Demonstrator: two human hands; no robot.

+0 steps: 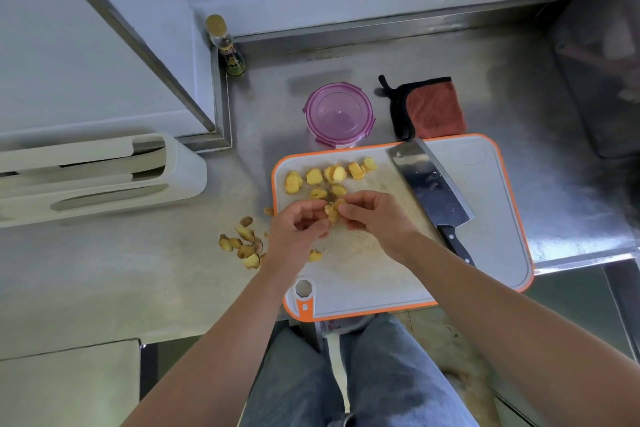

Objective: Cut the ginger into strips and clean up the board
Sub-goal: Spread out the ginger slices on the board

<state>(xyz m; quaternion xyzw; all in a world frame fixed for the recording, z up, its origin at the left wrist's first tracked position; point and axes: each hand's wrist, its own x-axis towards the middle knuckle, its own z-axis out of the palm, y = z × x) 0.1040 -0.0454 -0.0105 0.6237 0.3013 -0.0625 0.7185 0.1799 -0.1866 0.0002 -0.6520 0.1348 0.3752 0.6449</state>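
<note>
cutting board (491, 218): pale grey-white face, bright orange rim
ginger slices (313, 177): yellow, plain
ginger peelings (244, 243): tan-brown skin with yellow flesh
cleaver (433, 187): silver blade, black handle with pale rivets
container (339, 114): see-through pink-purple
cloth (433, 109): rust red, black edging
bottle (228, 48): gold cap, dark green base, patterned label
counter (138, 270): dull steel grey
rack (104, 177): cream white
jeans (391, 374): faded blue

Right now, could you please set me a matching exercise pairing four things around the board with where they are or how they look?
Things: 1 cleaver; 2 container; 3 ginger peelings; 4 cloth.
Descriptions: A on the counter left of the board; B red, black-edged; C lying flat on the board; D round, clear purple.
Pairs: 1-C, 2-D, 3-A, 4-B.
</note>
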